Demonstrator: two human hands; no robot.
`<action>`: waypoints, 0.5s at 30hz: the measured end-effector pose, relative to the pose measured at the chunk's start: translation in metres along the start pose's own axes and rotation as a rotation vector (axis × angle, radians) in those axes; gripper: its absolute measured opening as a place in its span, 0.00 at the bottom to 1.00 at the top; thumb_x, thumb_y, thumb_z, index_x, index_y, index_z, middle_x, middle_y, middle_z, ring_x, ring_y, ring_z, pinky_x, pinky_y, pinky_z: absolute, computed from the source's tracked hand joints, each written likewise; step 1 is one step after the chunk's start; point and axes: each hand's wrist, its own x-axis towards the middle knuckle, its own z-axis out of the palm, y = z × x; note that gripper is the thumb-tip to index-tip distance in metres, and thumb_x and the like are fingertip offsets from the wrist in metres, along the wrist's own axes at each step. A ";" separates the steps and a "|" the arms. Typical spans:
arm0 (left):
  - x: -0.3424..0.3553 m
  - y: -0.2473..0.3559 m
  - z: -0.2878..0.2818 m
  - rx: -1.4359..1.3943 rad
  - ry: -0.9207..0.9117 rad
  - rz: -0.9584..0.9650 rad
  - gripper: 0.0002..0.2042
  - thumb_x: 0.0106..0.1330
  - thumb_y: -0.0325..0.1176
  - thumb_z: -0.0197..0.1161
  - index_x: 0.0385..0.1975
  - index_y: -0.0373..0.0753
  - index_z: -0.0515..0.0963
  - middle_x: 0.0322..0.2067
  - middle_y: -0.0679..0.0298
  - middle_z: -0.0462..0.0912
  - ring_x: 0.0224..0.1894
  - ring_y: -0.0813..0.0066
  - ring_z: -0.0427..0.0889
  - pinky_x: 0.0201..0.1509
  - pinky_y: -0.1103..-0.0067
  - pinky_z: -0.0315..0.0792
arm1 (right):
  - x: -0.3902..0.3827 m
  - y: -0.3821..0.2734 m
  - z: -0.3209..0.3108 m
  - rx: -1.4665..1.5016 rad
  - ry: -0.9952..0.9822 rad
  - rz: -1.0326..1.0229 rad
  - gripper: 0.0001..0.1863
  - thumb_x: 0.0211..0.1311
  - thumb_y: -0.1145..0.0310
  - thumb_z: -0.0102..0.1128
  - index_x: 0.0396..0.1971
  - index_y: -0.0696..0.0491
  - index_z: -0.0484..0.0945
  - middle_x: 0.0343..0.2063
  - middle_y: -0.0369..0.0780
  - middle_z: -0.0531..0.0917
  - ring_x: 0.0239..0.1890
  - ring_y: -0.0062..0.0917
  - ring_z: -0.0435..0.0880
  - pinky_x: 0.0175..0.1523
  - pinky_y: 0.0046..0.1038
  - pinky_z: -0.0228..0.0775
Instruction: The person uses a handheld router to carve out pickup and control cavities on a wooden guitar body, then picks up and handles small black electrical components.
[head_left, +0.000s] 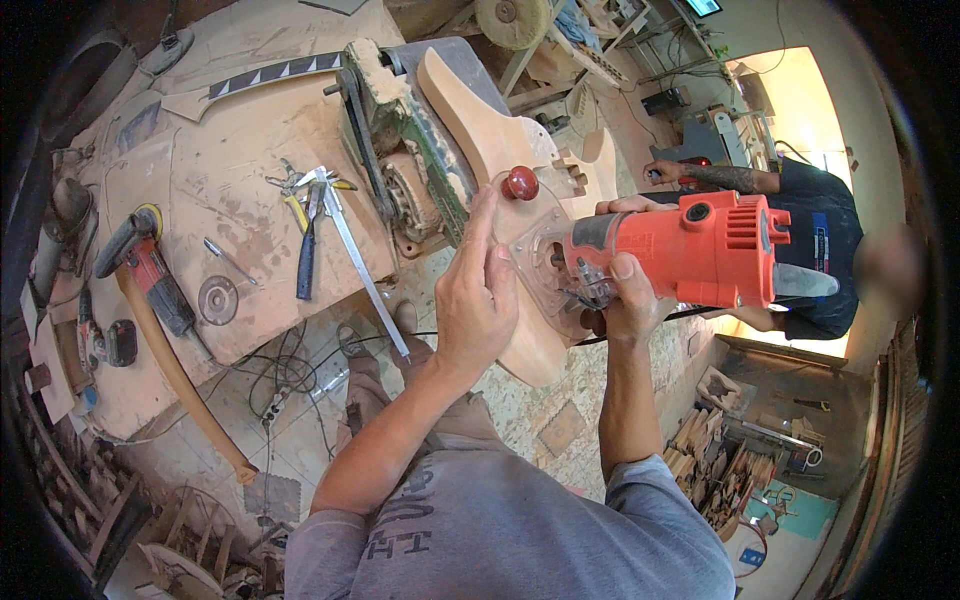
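Observation:
A pale wooden electric guitar body (467, 118) lies ahead of me, partly over a green dusty machine. On it lies the clear base plate (526, 262) of an orange-red router (660, 250), tipped on its side with its motor end pointing right. My right hand (638, 300) is closed round the router's lower body, the thumb in front and fingertips on the far side. My left hand (478, 302) lies flat, its fingers stretched out along the plate's left edge, below a dark red ball knob (520, 183). The bit is hard to make out.
Left, a dusty workbench (290, 130) bears a caliper (358, 255), pliers (291, 200), a hammer-like tool with a dark handle (306, 255) and a red angle grinder (160, 285). Cables (285, 375) trail over the floor. A co-worker (820, 230) stands right; wood offcuts (720, 460) lie lower right.

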 end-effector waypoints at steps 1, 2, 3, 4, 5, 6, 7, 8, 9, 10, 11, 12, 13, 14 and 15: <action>0.000 0.000 0.000 0.004 0.000 0.002 0.26 0.78 0.23 0.53 0.76 0.30 0.65 0.70 0.41 0.75 0.71 0.49 0.78 0.72 0.64 0.73 | 0.000 -0.001 0.000 0.000 0.000 0.002 0.38 0.53 0.55 0.83 0.58 0.57 0.74 0.50 0.44 0.83 0.52 0.29 0.84 0.58 0.34 0.79; 0.000 0.000 0.000 0.008 0.000 0.004 0.26 0.78 0.23 0.53 0.76 0.30 0.65 0.70 0.41 0.75 0.71 0.49 0.78 0.72 0.64 0.73 | 0.000 -0.001 0.000 0.000 0.000 0.004 0.38 0.53 0.55 0.84 0.58 0.57 0.74 0.50 0.44 0.83 0.52 0.29 0.84 0.58 0.34 0.79; -0.001 0.000 0.000 -0.005 -0.001 -0.006 0.26 0.78 0.23 0.53 0.76 0.30 0.65 0.70 0.41 0.75 0.71 0.49 0.77 0.72 0.64 0.72 | 0.000 -0.001 0.000 0.001 -0.003 0.002 0.38 0.52 0.55 0.84 0.58 0.57 0.74 0.50 0.44 0.83 0.52 0.29 0.84 0.58 0.34 0.79; -0.001 0.000 0.000 -0.017 -0.002 -0.017 0.26 0.78 0.23 0.53 0.76 0.30 0.65 0.70 0.41 0.75 0.71 0.49 0.77 0.72 0.64 0.72 | 0.000 0.000 -0.001 0.002 -0.006 -0.001 0.38 0.52 0.55 0.84 0.58 0.57 0.74 0.50 0.44 0.83 0.52 0.29 0.84 0.58 0.34 0.79; -0.001 0.000 0.000 -0.030 -0.003 -0.027 0.26 0.78 0.23 0.53 0.76 0.30 0.65 0.70 0.41 0.75 0.72 0.49 0.77 0.73 0.64 0.72 | 0.000 0.000 -0.001 0.003 -0.009 -0.003 0.38 0.52 0.55 0.84 0.58 0.57 0.74 0.50 0.44 0.83 0.52 0.29 0.84 0.58 0.34 0.79; -0.001 0.000 0.000 -0.023 -0.003 -0.021 0.26 0.78 0.23 0.53 0.76 0.30 0.65 0.70 0.41 0.75 0.71 0.49 0.77 0.72 0.64 0.72 | 0.001 0.000 -0.002 -0.001 -0.009 -0.002 0.38 0.52 0.55 0.84 0.58 0.57 0.74 0.50 0.44 0.83 0.52 0.29 0.84 0.57 0.34 0.79; -0.001 0.001 0.000 -0.016 -0.003 -0.015 0.26 0.78 0.23 0.53 0.76 0.30 0.65 0.70 0.41 0.75 0.71 0.49 0.77 0.72 0.64 0.72 | 0.001 0.001 -0.004 -0.006 -0.009 -0.001 0.38 0.52 0.55 0.84 0.58 0.57 0.74 0.50 0.44 0.83 0.52 0.29 0.84 0.57 0.33 0.80; -0.001 0.001 0.000 -0.009 -0.004 -0.009 0.26 0.78 0.23 0.53 0.76 0.30 0.65 0.70 0.41 0.75 0.71 0.49 0.77 0.72 0.64 0.72 | 0.001 0.000 -0.004 -0.011 -0.009 0.000 0.38 0.52 0.55 0.84 0.58 0.57 0.74 0.50 0.44 0.83 0.52 0.29 0.84 0.56 0.33 0.80; -0.001 0.001 -0.001 0.004 -0.004 -0.003 0.26 0.78 0.23 0.53 0.76 0.30 0.65 0.70 0.41 0.75 0.71 0.49 0.78 0.72 0.65 0.72 | 0.001 -0.001 -0.003 0.005 -0.001 0.011 0.38 0.52 0.55 0.84 0.58 0.58 0.74 0.50 0.44 0.83 0.52 0.28 0.84 0.56 0.33 0.80; -0.001 0.000 -0.001 0.017 -0.004 0.003 0.26 0.78 0.23 0.53 0.76 0.30 0.66 0.70 0.41 0.75 0.71 0.49 0.78 0.72 0.65 0.73 | 0.001 -0.003 -0.001 0.021 0.007 0.022 0.38 0.52 0.55 0.84 0.57 0.58 0.74 0.50 0.44 0.83 0.51 0.28 0.84 0.55 0.32 0.81; -0.001 0.000 -0.001 0.030 -0.005 0.009 0.26 0.78 0.23 0.53 0.76 0.30 0.66 0.70 0.41 0.75 0.71 0.49 0.78 0.72 0.65 0.73 | 0.001 -0.004 0.000 0.036 0.015 0.033 0.38 0.52 0.55 0.84 0.57 0.58 0.74 0.50 0.44 0.83 0.51 0.28 0.84 0.54 0.32 0.81; -0.001 0.000 -0.001 0.020 -0.005 0.004 0.26 0.78 0.23 0.54 0.76 0.30 0.66 0.70 0.41 0.76 0.71 0.49 0.78 0.72 0.65 0.73 | 0.002 -0.004 -0.001 0.027 0.006 0.025 0.38 0.53 0.55 0.84 0.57 0.58 0.74 0.50 0.44 0.83 0.51 0.27 0.83 0.54 0.32 0.82; 0.000 0.000 0.000 0.010 -0.005 -0.001 0.26 0.78 0.23 0.54 0.75 0.30 0.66 0.70 0.41 0.76 0.71 0.49 0.78 0.72 0.65 0.73 | 0.004 -0.002 -0.002 0.018 -0.003 0.017 0.38 0.53 0.56 0.84 0.57 0.58 0.74 0.49 0.44 0.83 0.50 0.27 0.83 0.53 0.31 0.82; 0.000 0.000 0.000 0.000 -0.007 -0.005 0.26 0.78 0.24 0.54 0.75 0.30 0.66 0.69 0.42 0.76 0.71 0.49 0.78 0.72 0.65 0.73 | 0.004 -0.002 -0.003 0.008 -0.012 0.009 0.37 0.53 0.56 0.84 0.57 0.58 0.74 0.49 0.44 0.83 0.50 0.27 0.83 0.53 0.31 0.82; -0.001 0.001 0.000 -0.006 -0.003 -0.019 0.26 0.78 0.24 0.54 0.75 0.30 0.66 0.69 0.42 0.76 0.70 0.49 0.78 0.72 0.65 0.72 | 0.004 -0.003 -0.003 0.012 -0.015 0.016 0.37 0.53 0.56 0.84 0.57 0.58 0.74 0.49 0.44 0.83 0.50 0.27 0.83 0.53 0.31 0.82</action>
